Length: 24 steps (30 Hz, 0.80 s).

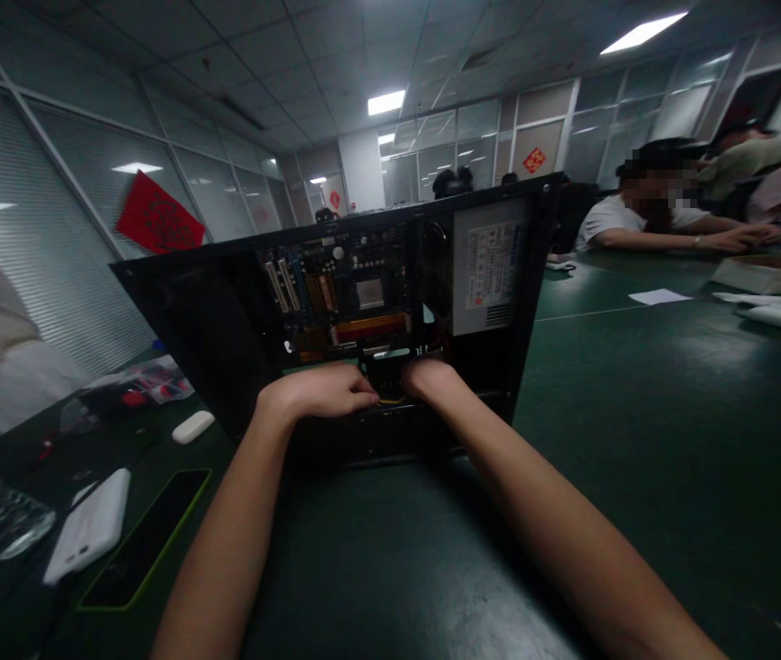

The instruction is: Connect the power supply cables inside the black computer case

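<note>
A black computer case (pixel 188 302) stands open towards me on the green table. Inside it sit a motherboard (pixel 380 261), a silver power supply (pixel 487 266) with a label, and a dark fan (pixel 436 266). My left hand (pixel 325 390) reaches into the lower middle of the case, thumb and fingers pinched together at a thin yellow cable (pixel 390 401). Close by on the right, my right hand (pixel 428 374) is bent down inside the case near the cable's other end. Its fingers are hidden and blurred, so its grip does not show.
Left of the case lie a white oval case (pixel 193 427), a white power bank (pixel 92 522), a green-edged phone (pixel 147 539), a clear container (pixel 2 518) and plastic bags (pixel 149 380). Co-workers sit at the right beyond a paper sheet (pixel 660 297) and an open box (pixel 768 273).
</note>
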{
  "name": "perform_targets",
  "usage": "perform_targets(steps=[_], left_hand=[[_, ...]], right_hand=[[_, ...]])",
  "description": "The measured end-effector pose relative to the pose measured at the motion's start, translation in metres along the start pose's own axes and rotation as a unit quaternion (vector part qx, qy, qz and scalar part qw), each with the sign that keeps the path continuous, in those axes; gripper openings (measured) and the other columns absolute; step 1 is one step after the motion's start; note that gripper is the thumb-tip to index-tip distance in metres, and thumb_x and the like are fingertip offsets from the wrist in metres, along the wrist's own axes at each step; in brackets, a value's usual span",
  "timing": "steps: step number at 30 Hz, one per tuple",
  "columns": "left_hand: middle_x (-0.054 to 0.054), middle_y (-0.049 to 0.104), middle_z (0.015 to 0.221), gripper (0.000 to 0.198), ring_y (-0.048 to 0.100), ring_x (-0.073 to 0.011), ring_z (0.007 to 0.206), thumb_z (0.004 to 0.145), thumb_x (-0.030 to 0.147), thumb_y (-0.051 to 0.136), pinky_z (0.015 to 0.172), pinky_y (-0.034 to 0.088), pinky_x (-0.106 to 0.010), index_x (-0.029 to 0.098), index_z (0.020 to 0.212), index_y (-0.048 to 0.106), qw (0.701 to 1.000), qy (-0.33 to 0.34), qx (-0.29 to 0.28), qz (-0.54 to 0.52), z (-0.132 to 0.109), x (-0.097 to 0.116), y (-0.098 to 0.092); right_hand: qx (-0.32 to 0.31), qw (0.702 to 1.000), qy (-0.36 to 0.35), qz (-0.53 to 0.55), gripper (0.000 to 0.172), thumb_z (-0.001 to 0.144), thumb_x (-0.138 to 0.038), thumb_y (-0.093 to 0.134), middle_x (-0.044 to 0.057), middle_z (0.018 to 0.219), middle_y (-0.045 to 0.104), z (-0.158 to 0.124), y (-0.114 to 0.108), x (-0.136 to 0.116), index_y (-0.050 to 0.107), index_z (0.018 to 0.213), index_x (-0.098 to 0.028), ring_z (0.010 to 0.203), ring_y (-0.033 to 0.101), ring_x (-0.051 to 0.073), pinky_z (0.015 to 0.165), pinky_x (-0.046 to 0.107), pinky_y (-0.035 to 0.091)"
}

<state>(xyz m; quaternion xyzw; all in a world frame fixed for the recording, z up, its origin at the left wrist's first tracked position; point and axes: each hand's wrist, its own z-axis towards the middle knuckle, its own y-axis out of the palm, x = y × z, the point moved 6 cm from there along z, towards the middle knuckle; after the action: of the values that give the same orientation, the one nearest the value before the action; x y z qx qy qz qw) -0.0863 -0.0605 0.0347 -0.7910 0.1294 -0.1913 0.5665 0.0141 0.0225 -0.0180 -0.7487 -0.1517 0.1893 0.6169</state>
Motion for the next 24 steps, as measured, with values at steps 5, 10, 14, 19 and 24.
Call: perform_targets(steps=[5,10,14,19,24], left_hand=[[-0.004,0.077,0.089,0.039,0.062,-0.0164,0.07,0.096,0.039,0.047,0.06,0.039,-0.024,0.017,0.101,0.079,1.0,-0.007,-0.002,0.003,0.001,-0.001,0.0],[-0.003,0.077,0.092,0.036,0.061,-0.0157,0.072,0.095,0.037,0.048,0.062,0.039,-0.024,0.018,0.104,0.078,1.0,0.001,-0.019,0.004,0.003,0.001,0.002],[-0.003,0.074,0.081,0.038,0.055,-0.0144,0.063,0.096,0.038,0.045,0.057,0.036,-0.025,0.016,0.091,0.076,1.0,-0.003,-0.024,0.011,0.001,0.004,0.002],[-0.002,0.067,0.068,0.04,0.049,-0.0138,0.056,0.095,0.04,0.046,0.053,0.033,-0.027,0.016,0.078,0.071,1.0,-0.005,-0.017,0.011,-0.003,0.006,0.0],[-0.002,0.067,0.068,0.044,0.052,-0.0148,0.058,0.097,0.045,0.044,0.055,0.036,-0.026,0.017,0.078,0.072,1.0,-0.008,-0.011,0.015,-0.009,0.012,-0.005]], right_hand=[[-0.018,1.0,-0.013,0.007,0.044,0.094,-0.035,0.059,0.023,0.128,0.068,-0.01,-0.005,0.004,0.07,0.127,-0.009,0.117,0.067,0.033,0.093,0.037,0.054],[0.036,0.995,-0.068,0.069,0.049,0.102,-0.045,0.045,0.021,0.124,0.071,-0.022,-0.02,-0.001,0.07,0.124,-0.009,0.109,0.07,0.028,0.084,0.03,0.051],[0.106,0.965,-0.134,0.201,0.042,0.102,-0.041,0.047,0.014,0.098,0.078,-0.034,-0.04,-0.014,0.077,0.1,-0.012,0.086,0.072,0.024,0.072,0.028,0.048],[0.218,0.857,-0.268,0.383,0.029,0.1,-0.03,0.051,0.009,0.112,0.075,-0.04,-0.064,-0.021,0.073,0.11,-0.013,0.1,0.068,0.019,0.087,0.029,0.049],[0.284,0.784,-0.247,0.494,0.031,0.096,-0.03,0.058,0.012,0.116,0.072,-0.037,-0.075,-0.01,0.067,0.119,-0.013,0.098,0.067,0.019,0.09,0.034,0.053]])
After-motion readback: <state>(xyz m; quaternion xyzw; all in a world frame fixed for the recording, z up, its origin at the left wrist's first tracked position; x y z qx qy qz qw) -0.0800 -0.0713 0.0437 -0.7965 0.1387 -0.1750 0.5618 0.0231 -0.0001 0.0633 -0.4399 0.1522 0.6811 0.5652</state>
